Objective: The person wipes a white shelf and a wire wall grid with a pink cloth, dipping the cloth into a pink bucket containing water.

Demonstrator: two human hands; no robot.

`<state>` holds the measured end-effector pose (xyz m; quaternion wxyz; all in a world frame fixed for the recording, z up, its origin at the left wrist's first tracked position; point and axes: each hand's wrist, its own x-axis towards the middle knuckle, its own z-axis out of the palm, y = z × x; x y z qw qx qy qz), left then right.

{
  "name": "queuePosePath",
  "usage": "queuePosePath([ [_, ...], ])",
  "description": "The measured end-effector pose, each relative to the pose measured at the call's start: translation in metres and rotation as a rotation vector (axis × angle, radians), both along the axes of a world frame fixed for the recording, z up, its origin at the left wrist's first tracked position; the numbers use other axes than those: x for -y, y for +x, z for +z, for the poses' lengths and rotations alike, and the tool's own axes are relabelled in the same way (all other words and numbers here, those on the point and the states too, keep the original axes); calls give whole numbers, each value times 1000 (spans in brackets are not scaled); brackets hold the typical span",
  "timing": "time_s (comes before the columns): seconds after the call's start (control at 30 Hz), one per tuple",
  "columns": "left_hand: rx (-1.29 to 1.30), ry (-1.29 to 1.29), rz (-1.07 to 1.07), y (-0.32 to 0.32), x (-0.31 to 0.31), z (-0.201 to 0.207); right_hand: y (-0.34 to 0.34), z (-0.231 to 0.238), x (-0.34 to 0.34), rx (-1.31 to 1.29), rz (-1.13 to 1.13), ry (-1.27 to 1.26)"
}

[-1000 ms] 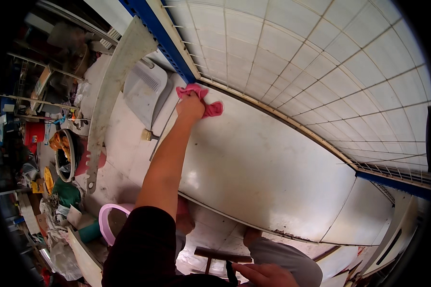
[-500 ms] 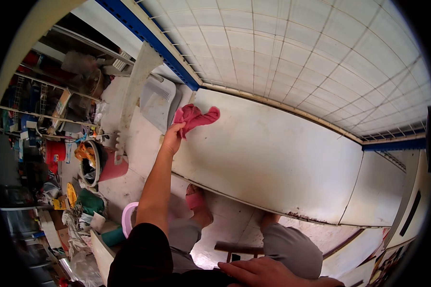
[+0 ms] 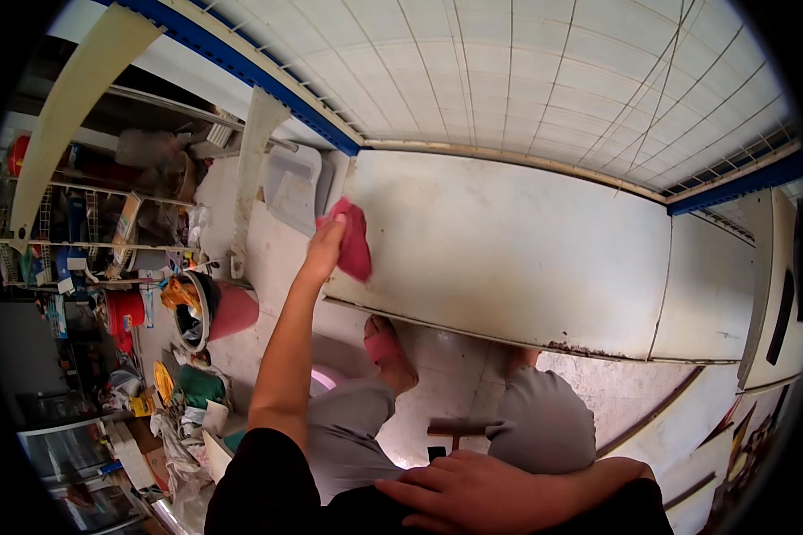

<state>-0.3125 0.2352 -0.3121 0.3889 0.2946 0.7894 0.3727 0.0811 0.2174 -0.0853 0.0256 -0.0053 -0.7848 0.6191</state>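
My left hand [image 3: 326,245] is closed on a bunched pink cloth [image 3: 355,246]. The cloth lies over the left end of a stained white shelf board [image 3: 509,259], its lower end hanging toward the near edge. The board is low and spans from middle to right, with dark rust-like marks along its near edge. My right hand [image 3: 455,490] rests across my lap, its fingers stretched out and holding nothing.
A wire grid panel [image 3: 509,80] and blue metal frame rail [image 3: 268,85] rise behind the board. Left of it stand a grey plastic bin [image 3: 292,192], a pink bucket [image 3: 232,312] with stuff inside, and cluttered racks [image 3: 107,218]. A pink basin [image 3: 324,379] is near my leg.
The cloth has swung from pointing right to hanging down toward the near edge, still in my left hand. The view has shifted slightly; my right hand stays on my lap.
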Motion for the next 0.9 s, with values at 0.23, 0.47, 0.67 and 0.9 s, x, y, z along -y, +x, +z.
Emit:
queuePosePath([
  [0.23, -208, 71, -105, 23, -19, 2, 2, 6, -14, -36, 40, 29],
  [0.47, -192, 106, 182, 46, -68, 70, 15, 3, -9, -56, 21, 29],
  [0.67, 325, 366, 92, 45, -70, 113, 26, 3, -9, -54, 15, 31],
  [0.9, -493, 269, -933, 101, -110, 77, 28, -4, -8, -62, 30, 14],
])
